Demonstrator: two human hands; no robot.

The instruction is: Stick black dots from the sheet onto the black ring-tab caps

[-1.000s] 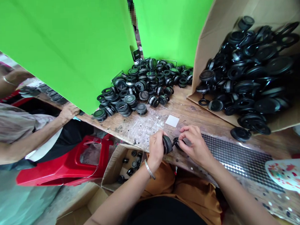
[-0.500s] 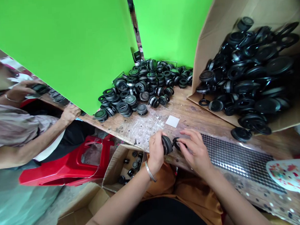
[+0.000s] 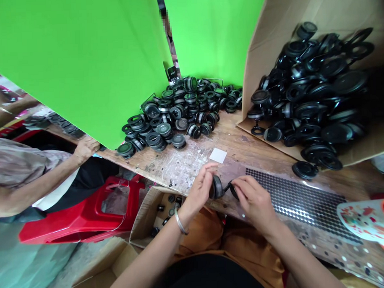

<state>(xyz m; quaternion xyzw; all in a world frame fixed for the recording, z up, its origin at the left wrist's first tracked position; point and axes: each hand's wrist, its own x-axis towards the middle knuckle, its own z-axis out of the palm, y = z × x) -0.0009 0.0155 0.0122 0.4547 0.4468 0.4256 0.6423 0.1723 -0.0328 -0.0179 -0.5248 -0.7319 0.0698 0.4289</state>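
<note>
My left hand (image 3: 200,189) grips a round black plastic part (image 3: 217,187) at the front edge of the wooden table (image 3: 242,148). My right hand (image 3: 252,197) pinches the small black ring piece (image 3: 233,188) hanging off that part's right side. Both hands have curled fingers and sit close together, just left of a sheet of small shiny round stickers (image 3: 294,197). A metal bangle (image 3: 180,222) is on my left wrist.
A heap of finished black round parts (image 3: 178,108) lies at the back by green screens (image 3: 82,59). A cardboard box (image 3: 319,85) on the right holds several black parts. A white square (image 3: 218,155), a floor box (image 3: 156,208), a red stool (image 3: 87,206) and a co-worker's arm (image 3: 48,178) are nearby.
My hands shifted slightly right along the table edge with the part still held. The co-worker's far hand, raised half a second ago, has dropped out of sight.
</note>
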